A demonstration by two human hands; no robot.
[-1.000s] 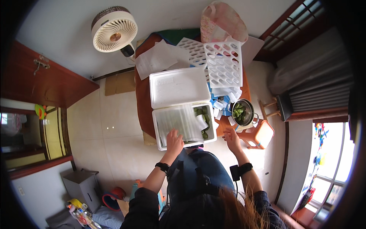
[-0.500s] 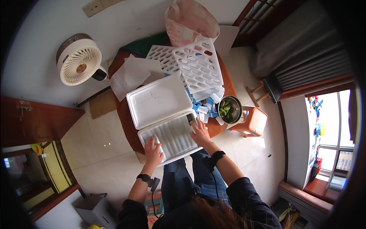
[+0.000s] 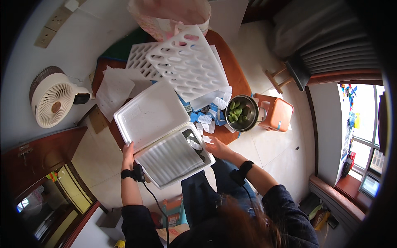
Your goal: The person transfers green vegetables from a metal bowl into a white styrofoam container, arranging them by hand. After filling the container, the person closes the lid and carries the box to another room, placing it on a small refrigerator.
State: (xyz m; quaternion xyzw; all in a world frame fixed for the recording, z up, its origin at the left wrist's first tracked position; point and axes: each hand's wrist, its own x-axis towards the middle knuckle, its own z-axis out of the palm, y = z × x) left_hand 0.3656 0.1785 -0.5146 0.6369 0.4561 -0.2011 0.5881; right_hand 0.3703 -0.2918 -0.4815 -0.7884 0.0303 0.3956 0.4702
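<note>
Foam box (image 3: 190,170), white and open, parked at the near edge of the table (image 3: 237,74), with the lid (image 3: 151,113) lying flat just beyond and touching. Got a pale foam sheet (image 3: 167,159) covering most of the inside, plus dark green bits and white netting showing at the right end. Left hand (image 3: 127,155) up against the box's left corner, fingers pretty much together; can't tell if gripping or just resting. Right hand (image 3: 217,148) at the right rim, fingertips by a small white piece (image 3: 208,140); can't tell whether pinching or not. Also worth noting: steel pot (image 3: 253,108) of green oblong fruits (image 3: 235,112) by the table's right edge, orange stool (image 3: 276,113) just beside, white tray with oval holes (image 3: 186,68) toward the far edge, pink bag (image 3: 169,18) behind, thin white sheets (image 3: 113,93) along the left edge.
</note>
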